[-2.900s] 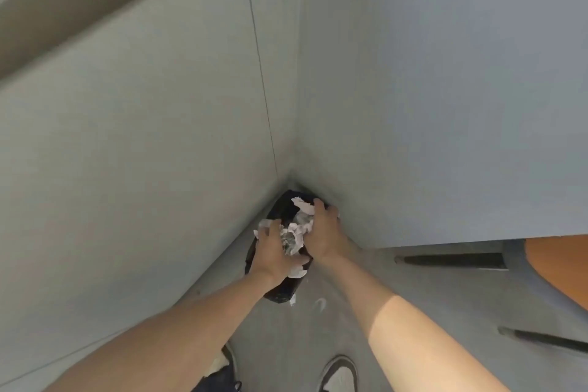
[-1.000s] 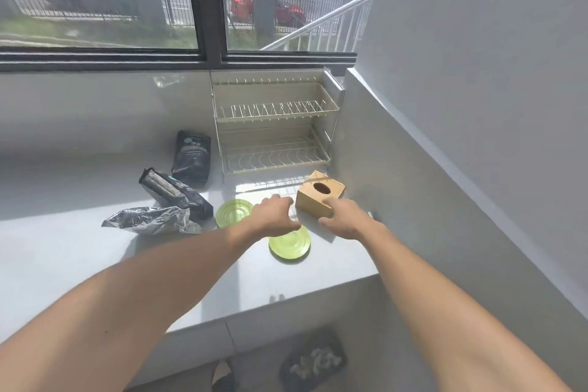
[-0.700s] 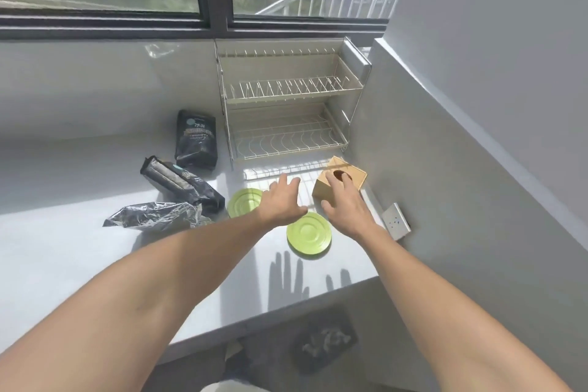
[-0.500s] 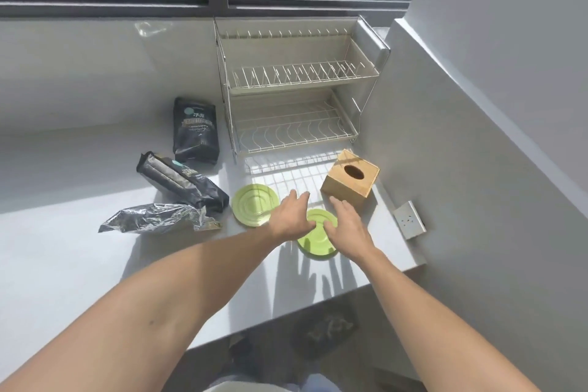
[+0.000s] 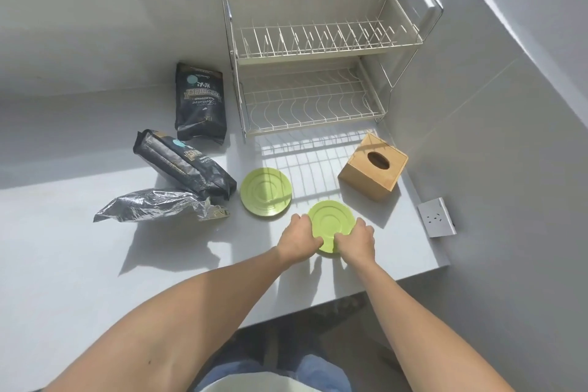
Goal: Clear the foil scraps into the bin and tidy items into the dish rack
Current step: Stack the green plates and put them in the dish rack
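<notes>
A green saucer (image 5: 331, 223) sits near the counter's front edge, upside down, with both hands on its rim. My left hand (image 5: 297, 240) grips its left side and my right hand (image 5: 356, 240) grips its right side. A second green saucer (image 5: 266, 191) lies flat a little to the left and further back. The two-tier wire dish rack (image 5: 318, 51) stands empty against the back wall. A crumpled silver foil bag (image 5: 152, 205) lies on the counter at the left.
Two black coffee bags (image 5: 199, 102) (image 5: 184, 165) lie left of the rack. A wooden tissue box (image 5: 373, 165) stands by the right wall, with a wall socket (image 5: 436, 216) beside it. The grey counter (image 5: 79, 264) ends just in front of my hands.
I have come from the black bin bag on the floor to the counter. Both hands moved from the tissue box down to the near green saucer and closed on its rim.
</notes>
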